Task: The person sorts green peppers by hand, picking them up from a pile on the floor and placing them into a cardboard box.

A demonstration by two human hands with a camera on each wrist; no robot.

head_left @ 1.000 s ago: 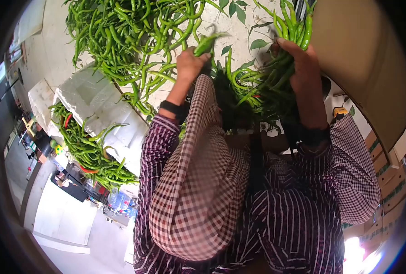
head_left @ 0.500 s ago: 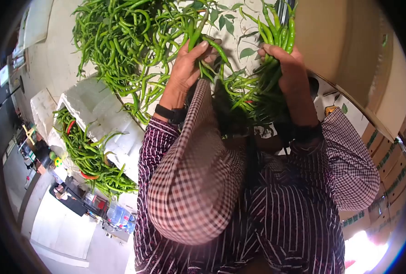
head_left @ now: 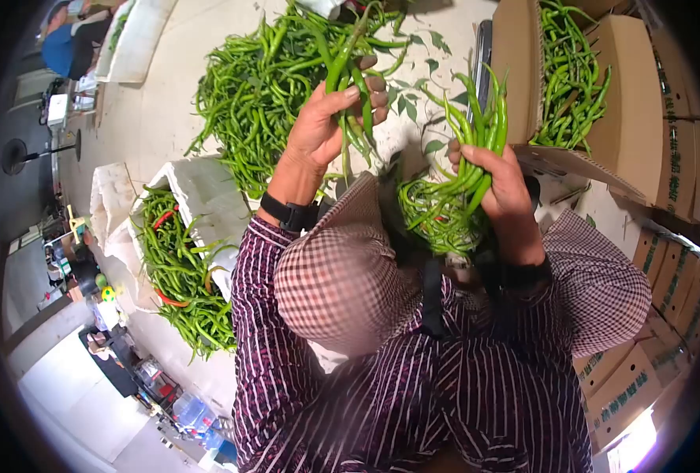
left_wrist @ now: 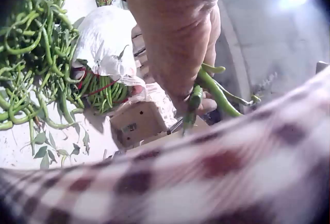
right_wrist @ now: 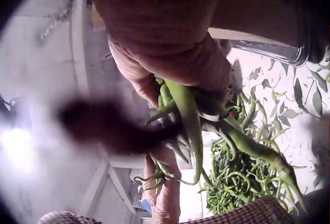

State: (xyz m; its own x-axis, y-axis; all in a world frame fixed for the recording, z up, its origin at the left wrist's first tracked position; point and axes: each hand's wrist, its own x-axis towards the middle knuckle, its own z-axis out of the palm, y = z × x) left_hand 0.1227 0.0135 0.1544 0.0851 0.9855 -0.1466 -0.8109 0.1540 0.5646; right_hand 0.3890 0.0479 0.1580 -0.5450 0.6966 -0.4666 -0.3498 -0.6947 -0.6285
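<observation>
In the head view my left hand (head_left: pixel 312 130) pinches a few long green chili peppers (head_left: pixel 338 67) between thumb and fingers. To its right, my right hand (head_left: pixel 504 185) grips a bunch of green chilies (head_left: pixel 498 118), the tips fanning upward past the thumb. A small heap of chilies (head_left: pixel 433 217) lies below and between the two hands. The left wrist view shows a chili (left_wrist: pixel 219 95) sticking out past the fingers. From the right wrist, the bunch (right_wrist: pixel 188 115) hangs out of the curled right hand (right_wrist: pixel 165 48), partly hidden by a dark blurred shape.
A large chili pile (head_left: pixel 247 94) covers the pale table behind my left hand. Loose leaves (head_left: pixel 409 102) are scattered near the middle. A cardboard carton (head_left: pixel 630 94) holding chilies stands at the right. A white foam box (head_left: pixel 200 189) with more chilies is at the left.
The head view has shifted, bringing the carton's chilies into sight. My left hand has gone from one blurred chili clump to a few chilies held upright. The right hand keeps its bunch.
</observation>
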